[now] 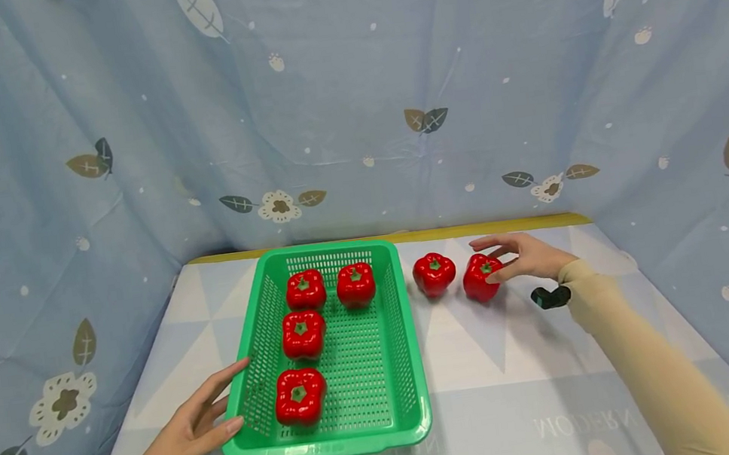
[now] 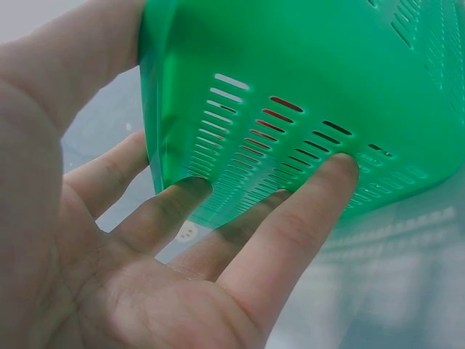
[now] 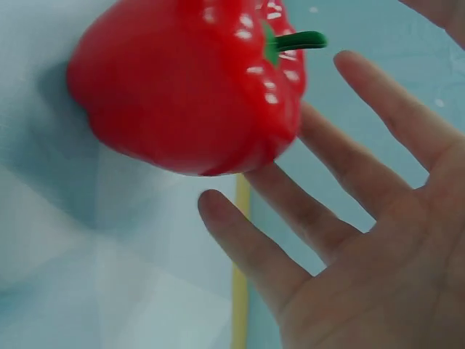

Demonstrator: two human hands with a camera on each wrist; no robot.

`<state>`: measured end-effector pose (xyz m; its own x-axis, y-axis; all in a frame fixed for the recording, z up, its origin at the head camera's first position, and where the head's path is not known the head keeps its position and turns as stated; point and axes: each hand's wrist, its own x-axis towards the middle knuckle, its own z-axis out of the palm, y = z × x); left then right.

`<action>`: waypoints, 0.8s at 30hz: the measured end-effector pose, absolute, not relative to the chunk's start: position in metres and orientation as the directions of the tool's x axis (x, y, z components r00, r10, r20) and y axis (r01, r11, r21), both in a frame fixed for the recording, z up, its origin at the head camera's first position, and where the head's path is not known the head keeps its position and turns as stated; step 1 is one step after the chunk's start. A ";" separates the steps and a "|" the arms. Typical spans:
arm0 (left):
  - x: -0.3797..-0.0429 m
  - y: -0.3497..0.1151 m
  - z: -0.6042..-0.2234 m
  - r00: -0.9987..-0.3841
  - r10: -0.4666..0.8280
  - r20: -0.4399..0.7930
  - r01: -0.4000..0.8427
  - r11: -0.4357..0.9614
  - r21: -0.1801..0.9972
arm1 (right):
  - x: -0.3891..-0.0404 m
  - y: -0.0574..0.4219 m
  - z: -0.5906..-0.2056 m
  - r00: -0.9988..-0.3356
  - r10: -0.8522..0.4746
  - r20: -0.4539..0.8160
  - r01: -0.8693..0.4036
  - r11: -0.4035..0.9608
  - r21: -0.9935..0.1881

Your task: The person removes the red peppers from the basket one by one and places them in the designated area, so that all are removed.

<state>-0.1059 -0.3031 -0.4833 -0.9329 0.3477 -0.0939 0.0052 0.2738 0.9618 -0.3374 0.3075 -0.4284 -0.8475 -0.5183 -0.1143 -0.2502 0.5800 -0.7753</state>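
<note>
A green plastic basket (image 1: pixel 363 440) holds several red bell peppers (image 1: pixel 304 335). My left hand (image 1: pixel 185 432) is at the basket's left side, and its extended fingertips (image 2: pixel 338 174) touch the slotted wall in the left wrist view. On the table right of the basket are two more red bell peppers. My right hand (image 1: pixel 528 257) is at the farther right bell pepper (image 1: pixel 480 278), with thumb and fingers spread around it. Seen from the right wrist, the fingers extend beside and behind this bell pepper (image 3: pixel 189 87), whose green stem faces the hand; no firm grip shows.
Just left of the right hand's pepper sits the other loose bell pepper (image 1: pixel 435 274). A pale patterned cloth covers the table (image 1: pixel 496 409), with a yellow strip (image 1: pixel 494 227) along its back edge. Blue printed curtains (image 1: pixel 348 93) enclose the back and sides.
</note>
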 end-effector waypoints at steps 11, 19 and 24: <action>-0.107 -0.303 -0.483 -0.934 0.348 -0.080 0.016 0.264 0.964 | -0.336 0.303 -0.404 -0.828 -0.561 -0.023 -0.305 0.483 -0.821; -0.106 -0.302 -0.481 -0.932 0.351 -0.086 0.007 0.253 0.967 | -0.332 0.286 -0.386 -0.814 -0.581 0.019 -0.319 0.420 -0.850; -0.107 -0.302 -0.480 -0.933 0.346 -0.096 -0.002 0.263 0.965 | -0.329 0.273 -0.376 -0.802 -0.597 0.027 -0.314 0.381 -0.869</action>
